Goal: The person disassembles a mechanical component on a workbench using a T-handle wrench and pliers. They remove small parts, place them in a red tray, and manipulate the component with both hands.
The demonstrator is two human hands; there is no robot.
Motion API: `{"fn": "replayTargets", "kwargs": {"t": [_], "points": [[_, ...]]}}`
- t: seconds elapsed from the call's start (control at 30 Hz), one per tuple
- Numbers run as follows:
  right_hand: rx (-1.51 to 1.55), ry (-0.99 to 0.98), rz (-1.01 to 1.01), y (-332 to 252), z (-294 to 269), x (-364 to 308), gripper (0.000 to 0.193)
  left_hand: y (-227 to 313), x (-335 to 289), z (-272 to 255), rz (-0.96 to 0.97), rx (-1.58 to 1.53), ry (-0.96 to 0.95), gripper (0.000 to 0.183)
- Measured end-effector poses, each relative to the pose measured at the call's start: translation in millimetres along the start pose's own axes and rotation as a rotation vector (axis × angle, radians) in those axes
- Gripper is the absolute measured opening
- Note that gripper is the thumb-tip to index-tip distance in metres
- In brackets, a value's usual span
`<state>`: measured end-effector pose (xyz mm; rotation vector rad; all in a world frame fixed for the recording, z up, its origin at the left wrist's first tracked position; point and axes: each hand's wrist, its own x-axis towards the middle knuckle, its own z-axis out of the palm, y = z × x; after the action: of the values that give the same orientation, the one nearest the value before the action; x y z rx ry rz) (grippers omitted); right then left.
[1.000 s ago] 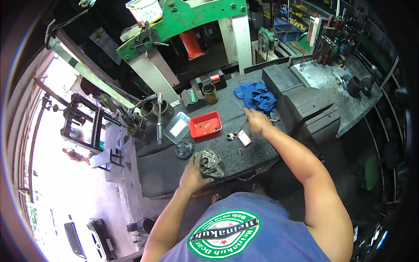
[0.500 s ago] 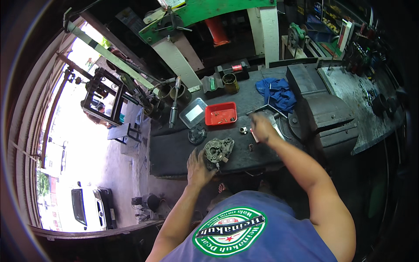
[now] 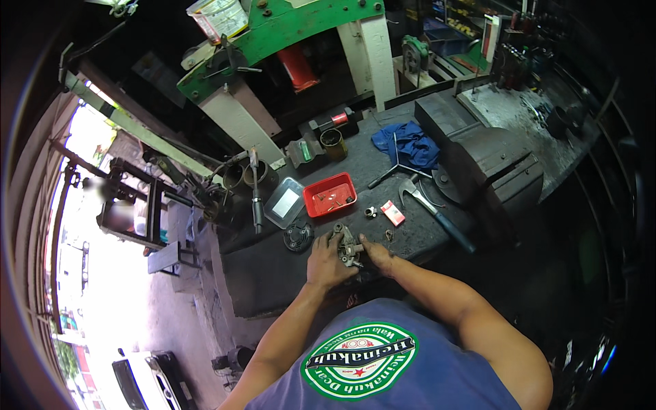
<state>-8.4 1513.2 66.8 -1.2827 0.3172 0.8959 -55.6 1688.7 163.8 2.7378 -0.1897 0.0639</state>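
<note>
At the bench's near edge, both my hands are on a grey metal alternator housing (image 3: 350, 247). My left hand (image 3: 328, 262) wraps its left side, while my right hand (image 3: 376, 255) grips the right side; part of the housing is hidden by my fingers. A dark round vented cover (image 3: 298, 237) lies just left of it. Beyond is a red plastic tray (image 3: 331, 194) with a few small metal parts. Right of the tray are a small metal fitting (image 3: 370, 212) and a red-and-white box (image 3: 393, 213).
A claw hammer (image 3: 437, 215) and a three-armed wrench (image 3: 398, 165) lie to the right, near a blue cloth (image 3: 408, 145) and a big bench vise (image 3: 488, 167). A clear plastic lid (image 3: 284, 203), a metal can (image 3: 333, 145) and a green press frame (image 3: 287, 37) stand farther off.
My right hand has come back from beside the red-and-white box and taken hold of the housing. The housing is now tipped from its face-up position. The head view has turned.
</note>
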Motion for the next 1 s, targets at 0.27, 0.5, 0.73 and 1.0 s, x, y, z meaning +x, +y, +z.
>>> {"fn": "replayTargets", "kwargs": {"t": [0.27,0.5,0.73,1.0], "points": [[-1.003,0.255,-0.582,-7,-8,-29,0.062,-70,-17,8,-0.695,-1.554,-0.112,0.06],[-0.277,-0.055,-0.054,-7,4,-28,0.055,-69,-11,29,-0.907,-1.687,-0.305,0.058],[-0.474,0.007,-0.368,11,-8,-34,0.058,-77,1,22,-0.884,-1.658,-0.47,0.067],[-0.089,-0.289,-0.019,2,-38,-9,0.057,-70,19,10,-0.966,-1.506,-0.45,0.063]]}}
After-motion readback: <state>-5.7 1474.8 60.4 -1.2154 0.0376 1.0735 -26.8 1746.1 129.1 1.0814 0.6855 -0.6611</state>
